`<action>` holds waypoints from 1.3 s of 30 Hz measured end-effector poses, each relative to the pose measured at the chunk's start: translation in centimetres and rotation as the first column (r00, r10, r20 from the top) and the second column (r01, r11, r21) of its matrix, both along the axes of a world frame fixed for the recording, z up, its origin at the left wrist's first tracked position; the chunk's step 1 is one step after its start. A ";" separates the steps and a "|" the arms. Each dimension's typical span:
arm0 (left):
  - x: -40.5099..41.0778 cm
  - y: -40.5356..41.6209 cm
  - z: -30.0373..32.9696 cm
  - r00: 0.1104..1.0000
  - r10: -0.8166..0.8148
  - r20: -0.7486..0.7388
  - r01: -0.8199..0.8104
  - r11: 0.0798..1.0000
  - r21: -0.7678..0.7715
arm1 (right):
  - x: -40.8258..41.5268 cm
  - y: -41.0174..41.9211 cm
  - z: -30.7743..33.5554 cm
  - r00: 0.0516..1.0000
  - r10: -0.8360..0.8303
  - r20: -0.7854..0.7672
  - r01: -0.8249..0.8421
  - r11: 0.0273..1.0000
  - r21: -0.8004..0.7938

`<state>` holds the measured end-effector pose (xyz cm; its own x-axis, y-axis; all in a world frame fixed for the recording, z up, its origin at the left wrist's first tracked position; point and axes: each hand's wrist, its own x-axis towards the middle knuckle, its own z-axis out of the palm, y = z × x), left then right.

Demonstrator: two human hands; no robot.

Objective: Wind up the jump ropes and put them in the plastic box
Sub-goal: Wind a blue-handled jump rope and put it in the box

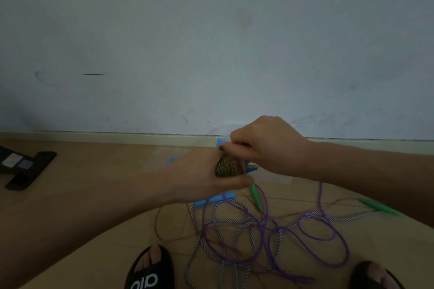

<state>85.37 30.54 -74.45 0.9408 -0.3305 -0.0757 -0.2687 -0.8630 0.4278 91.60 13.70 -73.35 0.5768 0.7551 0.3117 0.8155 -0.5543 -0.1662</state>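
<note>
Wound rope bundle [229, 166], dark olive-yellow coils, held in mid-air above floor. Left hand [199, 173] grasps it from below, thumb along underside; right hand [265, 145] pinches something at bundle's top, probably the loose end. Plastic box [162, 157], clear with blue clips, sits just behind, by skirting. Purple rope [328, 225], striped rope [237, 223], green handles [256, 195] tangled on floor. Cord looks light, limp, likely springs loose; grip across the coils

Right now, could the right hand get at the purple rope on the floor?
Probably not yet: the right hand pinches the wound rope bundle that the left hand grips. The purple rope itself lies uncovered below.
</note>
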 end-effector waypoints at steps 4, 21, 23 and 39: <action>0.0 0.5 0.0 0.998 0.000 0.068 0.000 1.000 0.006 | 0.5 0.1 -0.1 0.959 -0.042 -0.280 0.066 0.995 0.078; -0.2 0.3 0.8 0.996 -0.009 0.087 0.007 1.000 0.031 | -1.6 1.2 -1.4 0.813 -0.114 -0.572 0.295 0.926 0.235; -0.1 0.4 1.1 0.998 -0.003 0.064 0.002 1.000 0.016 | -1.2 1.2 -0.8 0.755 -0.092 -0.650 0.313 0.921 0.233; -0.9 -0.2 1.1 0.998 0.014 -0.053 -0.024 0.983 -0.181 | -2.1 1.3 -0.9 0.504 -0.104 -0.858 0.466 0.868 0.169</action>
